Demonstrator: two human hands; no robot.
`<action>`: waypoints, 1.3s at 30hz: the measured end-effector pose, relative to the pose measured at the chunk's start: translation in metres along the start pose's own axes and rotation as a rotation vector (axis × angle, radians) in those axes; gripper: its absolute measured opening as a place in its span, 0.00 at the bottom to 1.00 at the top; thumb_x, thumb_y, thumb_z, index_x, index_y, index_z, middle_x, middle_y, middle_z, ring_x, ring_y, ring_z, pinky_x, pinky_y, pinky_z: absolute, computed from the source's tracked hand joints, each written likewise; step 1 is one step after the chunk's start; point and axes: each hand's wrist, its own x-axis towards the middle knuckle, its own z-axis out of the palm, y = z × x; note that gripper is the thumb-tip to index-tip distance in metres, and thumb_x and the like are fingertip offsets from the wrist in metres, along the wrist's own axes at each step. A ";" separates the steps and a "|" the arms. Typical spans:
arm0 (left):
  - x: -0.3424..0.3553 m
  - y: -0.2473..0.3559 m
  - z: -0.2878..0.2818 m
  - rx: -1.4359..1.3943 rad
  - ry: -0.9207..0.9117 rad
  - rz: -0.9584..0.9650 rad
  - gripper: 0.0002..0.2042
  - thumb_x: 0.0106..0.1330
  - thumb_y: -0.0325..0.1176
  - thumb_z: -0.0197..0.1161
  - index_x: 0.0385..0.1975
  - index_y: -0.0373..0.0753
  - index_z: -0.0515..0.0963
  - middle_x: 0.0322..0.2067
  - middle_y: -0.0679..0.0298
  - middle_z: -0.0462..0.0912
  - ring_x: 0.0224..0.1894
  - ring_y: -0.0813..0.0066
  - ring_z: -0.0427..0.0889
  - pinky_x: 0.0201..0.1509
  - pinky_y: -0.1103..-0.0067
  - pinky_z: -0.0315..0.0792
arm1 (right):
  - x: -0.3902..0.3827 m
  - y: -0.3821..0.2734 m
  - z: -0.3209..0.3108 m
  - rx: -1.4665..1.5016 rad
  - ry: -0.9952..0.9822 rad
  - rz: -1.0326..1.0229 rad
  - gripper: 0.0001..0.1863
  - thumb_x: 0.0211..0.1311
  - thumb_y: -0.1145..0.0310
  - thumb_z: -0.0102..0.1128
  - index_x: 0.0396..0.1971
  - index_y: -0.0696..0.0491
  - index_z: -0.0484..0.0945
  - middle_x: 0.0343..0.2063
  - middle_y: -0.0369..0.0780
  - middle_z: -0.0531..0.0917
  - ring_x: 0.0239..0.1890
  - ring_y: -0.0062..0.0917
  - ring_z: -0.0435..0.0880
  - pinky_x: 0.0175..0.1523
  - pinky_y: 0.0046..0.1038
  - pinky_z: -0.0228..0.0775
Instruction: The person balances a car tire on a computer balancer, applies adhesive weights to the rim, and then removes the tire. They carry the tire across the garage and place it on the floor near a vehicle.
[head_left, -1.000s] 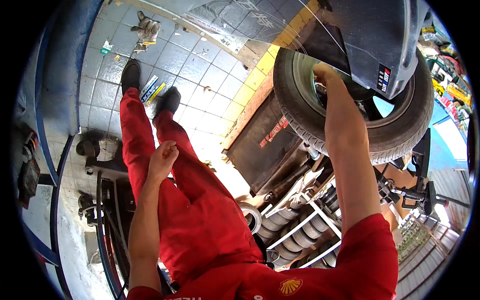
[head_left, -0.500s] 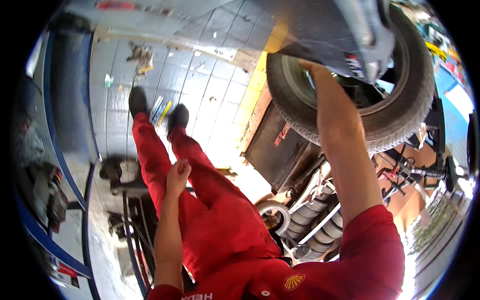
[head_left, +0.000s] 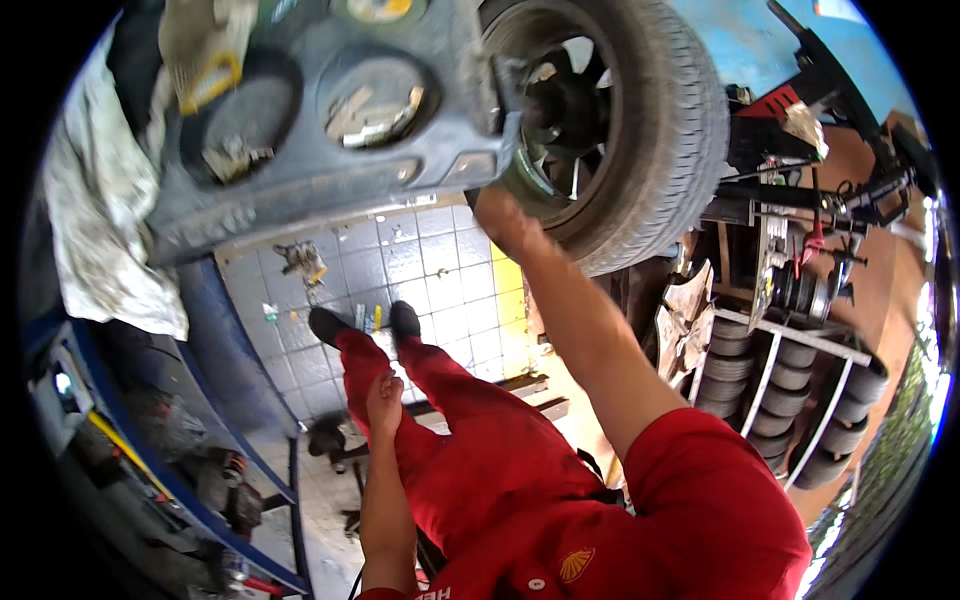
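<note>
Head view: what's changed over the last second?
The camera's view shifted: the wheel now sits further left and higher in the picture, and the round wells of the grey tray show at upper left. The real motion of either is unclear.

Unchanged: the right hand is by the wheel's rim, grip unclear; the left hand stays curled before the red trousers, no object visible.
</note>
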 end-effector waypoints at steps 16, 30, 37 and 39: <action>0.025 0.273 -0.194 0.415 0.200 -0.010 0.18 0.65 0.40 0.69 0.46 0.32 0.85 0.34 0.59 0.89 0.33 0.72 0.86 0.40 0.74 0.78 | -0.105 0.027 -0.324 0.214 1.084 0.055 0.15 0.56 0.67 0.71 0.41 0.53 0.78 0.35 0.47 0.79 0.38 0.47 0.78 0.45 0.47 0.67; 0.034 0.315 -0.133 0.544 0.287 0.103 0.19 0.67 0.45 0.68 0.48 0.36 0.86 0.39 0.59 0.90 0.40 0.71 0.88 0.47 0.72 0.81 | 0.291 0.000 -0.464 0.508 0.612 0.072 0.31 0.67 0.45 0.63 0.58 0.55 0.77 0.50 0.53 0.84 0.57 0.48 0.82 0.61 0.50 0.72; -0.066 0.461 -0.070 0.441 0.134 -0.062 0.22 0.71 0.47 0.66 0.51 0.33 0.84 0.43 0.60 0.90 0.45 0.72 0.85 0.50 0.75 0.77 | 0.270 -0.154 -0.485 0.634 0.766 -0.196 0.64 0.40 0.46 0.86 0.74 0.56 0.57 0.69 0.49 0.67 0.73 0.45 0.62 0.77 0.52 0.48; -0.083 0.495 -0.054 0.492 0.104 -0.023 0.18 0.73 0.44 0.66 0.49 0.34 0.85 0.41 0.64 0.89 0.44 0.78 0.83 0.50 0.78 0.76 | 0.276 -0.152 -0.487 0.641 0.749 -0.198 0.66 0.36 0.49 0.88 0.75 0.56 0.57 0.70 0.49 0.66 0.74 0.45 0.61 0.77 0.52 0.48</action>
